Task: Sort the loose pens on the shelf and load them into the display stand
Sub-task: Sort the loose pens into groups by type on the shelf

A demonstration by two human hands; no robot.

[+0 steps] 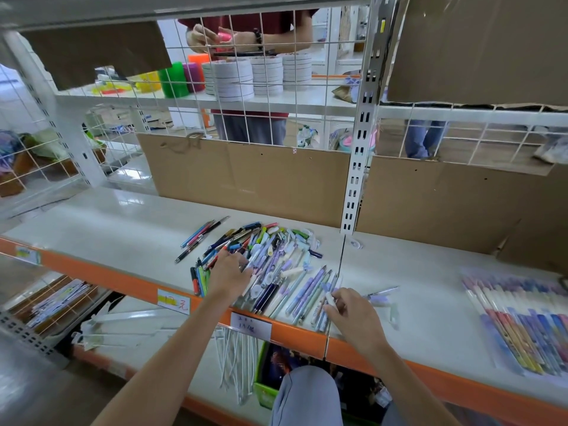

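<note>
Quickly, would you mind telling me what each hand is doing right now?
Left hand: fingers spread flat on the pile of pens, gripping nothing visible.
Right hand: pinching a white pen at the pile's near edge.

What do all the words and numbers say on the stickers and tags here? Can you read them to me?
White price tag on the orange shelf edge: handwritten, seems to include "13", the rest too blurred to read.
Yellow and white tag: a handwritten mark, not readable.
Small label at far left: too blurred.
Tiny red mark on the cardboard: too small to read.
Prints on the pens and pen packs: too small.
</note>
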